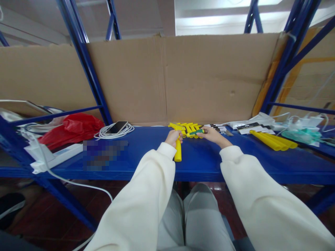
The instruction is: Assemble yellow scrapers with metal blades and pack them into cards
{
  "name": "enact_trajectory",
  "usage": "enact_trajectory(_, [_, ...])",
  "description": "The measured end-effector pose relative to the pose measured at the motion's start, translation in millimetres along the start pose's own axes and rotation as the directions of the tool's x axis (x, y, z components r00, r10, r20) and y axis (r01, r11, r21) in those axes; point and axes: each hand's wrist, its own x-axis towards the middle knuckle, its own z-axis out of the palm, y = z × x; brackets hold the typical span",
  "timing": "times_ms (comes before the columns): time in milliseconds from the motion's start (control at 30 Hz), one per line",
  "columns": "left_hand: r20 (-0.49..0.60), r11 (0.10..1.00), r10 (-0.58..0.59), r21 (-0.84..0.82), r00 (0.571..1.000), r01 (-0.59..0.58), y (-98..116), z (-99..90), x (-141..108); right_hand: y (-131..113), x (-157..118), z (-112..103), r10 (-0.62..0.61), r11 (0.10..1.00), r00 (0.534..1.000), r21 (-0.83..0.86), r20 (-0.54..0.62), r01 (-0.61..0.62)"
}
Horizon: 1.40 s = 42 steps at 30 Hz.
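My left hand point(173, 138) is closed around a yellow tube point(178, 151), whose wide end points toward me over the blue shelf point(146, 150). In my right hand point(209, 134) is a green and yellow tool point(195, 133), held nearly level, its yellow end toward my left hand. Several yellow pieces point(192, 127) lie in a row just behind both hands, partly hidden by them. To their right are several black and white slim items point(216, 126), too small to make out.
Three yellow tubes point(273, 140) lie at the right, near a white bag point(252, 121) and cables. On the left are a phone point(117, 127) on a coiled white cable, a red bag point(74, 129) and a white power strip point(65, 156). Cardboard point(209, 76) stands behind.
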Motion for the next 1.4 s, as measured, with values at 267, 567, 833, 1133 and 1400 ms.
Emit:
enact_trajectory(267, [-0.044, 0.999, -0.014, 0.035, 0.999, 0.016, -1, -0.7, 2, -8, 5, -1, 0.021, 0.905, 0.97, 0.417, -0.24, 0.084])
enact_trajectory(567, [-0.071, 0.991, -0.044, 0.125, 0.997, 0.053, -2, -2.2, 5, -8, 7, -6, 0.086, 0.864, 0.896, 0.481, -0.435, 0.15])
enact_trajectory(833, [-0.052, 0.989, -0.038, 0.142, 0.998, 0.045, -8, -2.9, 12, -14, 4, -2, 0.093, 0.847, 0.93, 0.519, -0.356, 0.114])
enact_trajectory(1133, [-0.031, 0.99, -0.012, 0.143, 0.999, 0.016, -15, -4.8, 23, -14, 2, -3, 0.079, 0.889, 0.94, 0.451, -0.331, 0.084])
enact_trajectory(1400, [-0.035, 0.991, -0.045, 0.121, 0.998, 0.049, -13, -3.4, 21, -15, 2, -2, 0.096, 0.877, 0.935, 0.474, -0.341, 0.083])
